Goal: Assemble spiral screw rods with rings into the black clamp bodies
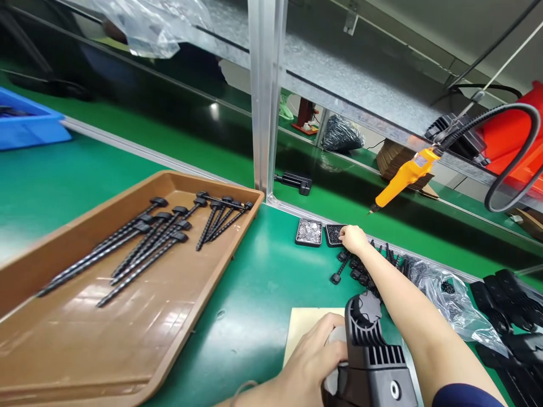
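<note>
My left hand (311,356) is wrapped round a black plastic housing (379,362) with a round ridged knob, ribbed sides and a small round hole in its face. A pale grey part (337,362) shows between the fingers. Below it lies a cream-coloured sheet (299,328). Stretched forward, my right hand (353,238) has its fingers drawn together at a small black dish (334,234) of tiny dark parts; what the fingertips pinch is too small to make out. Beside this dish stands another square dish (309,233) with small shiny clear or metallic pieces.
A brown tray (220,282) holds several black spiral-patterned rods (144,265). Similar short black pieces (360,271) lie under my right forearm. An orange electric screwdriver (403,178) hangs above. A plastic bag (458,305) and black housings (513,299) lie right; a metal post (263,102) rises mid-bench.
</note>
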`<state>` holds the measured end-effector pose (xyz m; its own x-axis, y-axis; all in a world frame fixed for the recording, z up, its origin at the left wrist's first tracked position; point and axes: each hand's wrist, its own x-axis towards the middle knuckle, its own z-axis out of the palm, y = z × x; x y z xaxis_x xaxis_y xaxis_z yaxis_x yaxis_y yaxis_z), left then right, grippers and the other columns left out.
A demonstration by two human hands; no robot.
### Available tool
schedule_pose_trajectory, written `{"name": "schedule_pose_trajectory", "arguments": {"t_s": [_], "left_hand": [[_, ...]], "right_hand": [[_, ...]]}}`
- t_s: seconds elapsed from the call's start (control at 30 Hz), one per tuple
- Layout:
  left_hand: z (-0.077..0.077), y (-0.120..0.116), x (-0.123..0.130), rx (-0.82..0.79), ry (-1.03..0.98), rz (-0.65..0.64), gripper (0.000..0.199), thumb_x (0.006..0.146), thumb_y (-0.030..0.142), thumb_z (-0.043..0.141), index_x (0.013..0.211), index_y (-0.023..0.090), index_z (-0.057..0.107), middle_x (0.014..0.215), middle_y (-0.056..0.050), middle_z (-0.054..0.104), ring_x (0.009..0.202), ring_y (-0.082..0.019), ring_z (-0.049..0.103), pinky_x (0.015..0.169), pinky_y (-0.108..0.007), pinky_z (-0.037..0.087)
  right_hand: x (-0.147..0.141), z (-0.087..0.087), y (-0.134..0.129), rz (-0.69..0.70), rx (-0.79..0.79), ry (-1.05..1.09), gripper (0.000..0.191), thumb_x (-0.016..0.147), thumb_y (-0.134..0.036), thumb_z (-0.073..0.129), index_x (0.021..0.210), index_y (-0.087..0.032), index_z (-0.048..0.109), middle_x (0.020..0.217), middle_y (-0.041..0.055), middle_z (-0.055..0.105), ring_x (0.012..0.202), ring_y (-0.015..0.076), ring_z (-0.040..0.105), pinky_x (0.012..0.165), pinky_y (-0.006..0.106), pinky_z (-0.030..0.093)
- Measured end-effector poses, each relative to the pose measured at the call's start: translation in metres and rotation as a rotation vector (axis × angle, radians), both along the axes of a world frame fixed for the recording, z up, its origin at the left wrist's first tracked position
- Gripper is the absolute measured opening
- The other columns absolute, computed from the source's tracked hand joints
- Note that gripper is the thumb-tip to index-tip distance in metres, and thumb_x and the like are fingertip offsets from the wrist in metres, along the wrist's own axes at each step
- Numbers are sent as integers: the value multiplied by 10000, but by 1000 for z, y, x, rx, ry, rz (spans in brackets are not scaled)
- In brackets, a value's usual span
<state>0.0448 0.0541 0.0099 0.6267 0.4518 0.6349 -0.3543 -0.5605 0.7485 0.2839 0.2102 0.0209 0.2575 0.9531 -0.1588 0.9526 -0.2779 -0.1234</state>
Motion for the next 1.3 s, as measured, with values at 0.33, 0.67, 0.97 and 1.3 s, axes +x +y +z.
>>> {"name": "schedule_pose_trajectory", "arguments": {"t_s": [0.33,0.67,0.97,1.3], "left_hand": [[25,-3,-6,-46,38,-57,648,664,118,762,1242,262,508,1202,-117,528,1075,-287,552,895,-408,528],[28,-4,-2,-54,19,-37,599,731,90,711,1285,241,541,1181,-123,561,1053,-287,546,856,-434,522],[18,-7,0,-84,71,-8,616,633,92,750,1204,233,565,1143,-93,542,1007,-268,532,835,-414,515],[22,-5,-3,-54,97,-9,626,641,57,725,1209,238,533,1130,-79,525,1023,-265,527,861,-407,509]], "right_hand": [[6,-4,1,-98,150,183,201,1008,-312,616,1111,-141,643,1129,77,643,1008,217,642,896,418,559],[10,27,-14,-156,317,595,181,1003,-288,633,1062,-117,638,950,36,661,779,153,665,704,302,598],[-8,59,-31,-201,384,766,197,986,-284,660,897,-109,649,819,4,659,698,131,654,679,284,585],[-58,190,-215,331,277,966,76,849,-168,768,810,-229,787,777,-4,726,687,139,678,643,214,549]]}}
